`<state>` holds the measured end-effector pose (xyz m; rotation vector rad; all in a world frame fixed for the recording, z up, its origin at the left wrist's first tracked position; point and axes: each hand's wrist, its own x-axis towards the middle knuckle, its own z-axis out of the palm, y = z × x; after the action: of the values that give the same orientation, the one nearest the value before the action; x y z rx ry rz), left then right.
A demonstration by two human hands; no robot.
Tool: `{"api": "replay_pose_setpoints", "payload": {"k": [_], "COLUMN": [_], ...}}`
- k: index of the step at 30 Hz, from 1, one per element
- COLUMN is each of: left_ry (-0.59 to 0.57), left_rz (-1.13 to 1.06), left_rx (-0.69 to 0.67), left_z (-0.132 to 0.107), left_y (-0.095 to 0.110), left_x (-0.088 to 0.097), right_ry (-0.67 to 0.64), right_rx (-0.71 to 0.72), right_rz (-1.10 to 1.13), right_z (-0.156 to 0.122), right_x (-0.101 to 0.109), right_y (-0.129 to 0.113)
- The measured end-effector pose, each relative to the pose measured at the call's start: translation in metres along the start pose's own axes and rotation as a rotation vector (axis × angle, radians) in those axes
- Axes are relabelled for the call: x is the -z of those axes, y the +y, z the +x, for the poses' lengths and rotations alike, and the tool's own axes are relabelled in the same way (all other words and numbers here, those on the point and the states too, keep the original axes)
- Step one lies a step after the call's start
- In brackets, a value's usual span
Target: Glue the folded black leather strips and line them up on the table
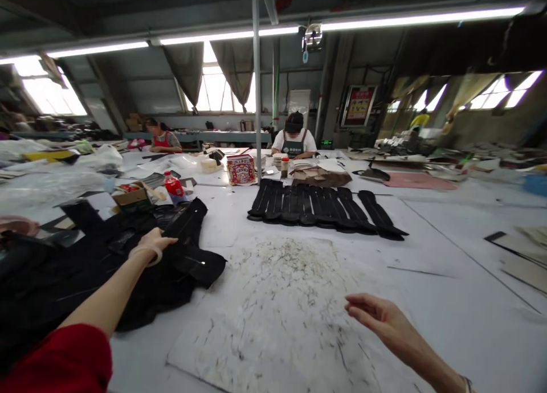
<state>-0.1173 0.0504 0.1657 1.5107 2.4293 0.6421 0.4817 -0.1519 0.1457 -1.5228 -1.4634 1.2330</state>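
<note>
Beneath long tube lights (423, 21) stretched a white worktop (436, 228). At left, a heap of black fabric-like pieces (98, 262) lay under the left hand (154, 242), its grip impossible to tell. Well apart from that heap, the right hand (380, 318), empty, fingers loosely curved, hovered near a thread-strewn whitish sheet (273, 307).

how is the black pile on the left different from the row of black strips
The black pile is jumbled; the row of black strips lies side by side. The pile looks larger than the row. The left hand is on the pile; the row is untouched. Both lie on the white table.
</note>
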Motion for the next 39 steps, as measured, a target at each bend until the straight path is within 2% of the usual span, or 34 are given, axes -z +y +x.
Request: {"api": "replay_pose_setpoints", "payload": {"k": [2, 4, 5, 8, 10, 13, 15, 16, 18, 20, 22, 24, 26, 29, 31, 34, 39], "left_ry": [-0.012, -0.036, -0.072, -0.375, -0.550, -0.735, -0.854, -0.962, -1.269, -1.498, -1.588, -1.609, -1.624, -1.647, -1.661, -1.665, -1.709], "left_rz": [0.024, -0.070, -0.189, -0.748, -1.050, -1.344, -1.407, -1.390, -1.286, -1.188, -1.154, -1.154, -1.168, -1.189, -1.187, -1.164, -1.189], "left_rx": [-0.057, -0.176, -0.213, -0.163, -0.071, 0.034, 0.177, 0.264, 0.435, 0.551, 0.604, 0.624, 0.642, 0.666, 0.671, 0.664, 0.651], "left_z": [-0.012, -0.039, -0.058, -0.135, -0.193, -0.273, -0.313, -0.330, -0.354, -0.370, -0.380, -0.386, -0.388, -0.386, -0.384, -0.385, -0.392], "left_y": [0.026, 0.057, 0.073, 0.122, 0.151, 0.183, 0.195, 0.199, 0.201, 0.201, 0.200, 0.202, 0.205, 0.211, 0.214, 0.216, 0.214], "left_x": [0.008, 0.012, 0.013, 0.000, -0.022, -0.071, -0.106, -0.122, -0.147, -0.162, -0.170, -0.173, -0.173, -0.171, -0.169, -0.167, -0.169], "right_ry": [-0.003, 0.005, 0.015, 0.042, 0.048, 0.073, 0.095, 0.113, 0.176, 0.264, 0.342, 0.396, 0.399, 0.311, 0.266, 0.277, 0.404], "right_rx": [-0.008, -0.001, 0.006, 0.028, 0.031, 0.013, -0.006, -0.021, -0.067, -0.128, -0.157, -0.107, 0.006, 0.177, 0.266, 0.361, 0.403], "right_rz": [0.085, 0.159, 0.191, 0.295, 0.393, 0.562, 0.679, 0.732, 0.814, 0.838, 0.793, 0.651, 0.387, -0.081, -0.295, -0.421, -0.631], "right_z": [-0.016, -0.027, -0.032, -0.042, -0.047, -0.056, -0.062, -0.066, -0.073, -0.081, -0.090, -0.103, -0.118, -0.141, -0.149, -0.149, -0.138], "right_x": [-0.012, -0.028, -0.037, -0.067, -0.087, -0.110, -0.118, -0.119, -0.115, -0.106, -0.095, -0.085, -0.077, -0.070, -0.068, -0.067, -0.074], "right_y": [-0.005, -0.006, -0.006, -0.001, 0.004, 0.012, 0.017, 0.019, 0.026, 0.034, 0.041, 0.044, 0.043, 0.036, 0.034, 0.033, 0.028]}}
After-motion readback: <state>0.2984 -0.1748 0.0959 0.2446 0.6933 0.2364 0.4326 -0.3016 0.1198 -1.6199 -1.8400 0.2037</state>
